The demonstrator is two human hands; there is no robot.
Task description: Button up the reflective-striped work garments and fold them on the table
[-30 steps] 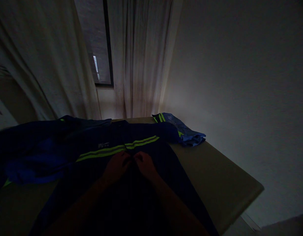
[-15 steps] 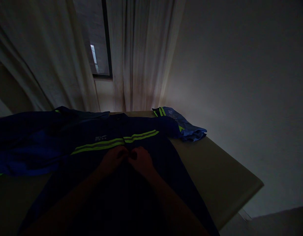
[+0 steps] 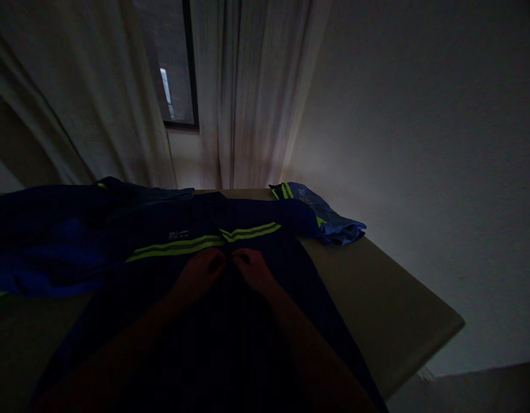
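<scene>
A dark blue work jacket (image 3: 299, 275) with yellow-green stripes across the chest lies spread out in front of me, its collar at the far end. Just below the stripes, my left hand (image 3: 203, 269) pinches the jacket's front edge near the middle. My right hand (image 3: 251, 267) is pinched on the opposite front edge, a small gap away. The light is very dim, so any button or fastener between the fingertips cannot be made out. Both forearms lie over the lower part of the jacket, which is nearly black.
Another blue garment (image 3: 54, 246) lies bunched at the left. A folded blue garment with yellow-green stripes (image 3: 329, 215) sits at the far right, by the wall (image 3: 411, 172). Beneath everything is a tan table (image 3: 377, 292) with a rounded right corner. Curtains (image 3: 252, 97) hang beyond it.
My hands have drawn slightly apart, and the jacket's two front edges at the stripe have shifted against each other. The view has tilted a little.
</scene>
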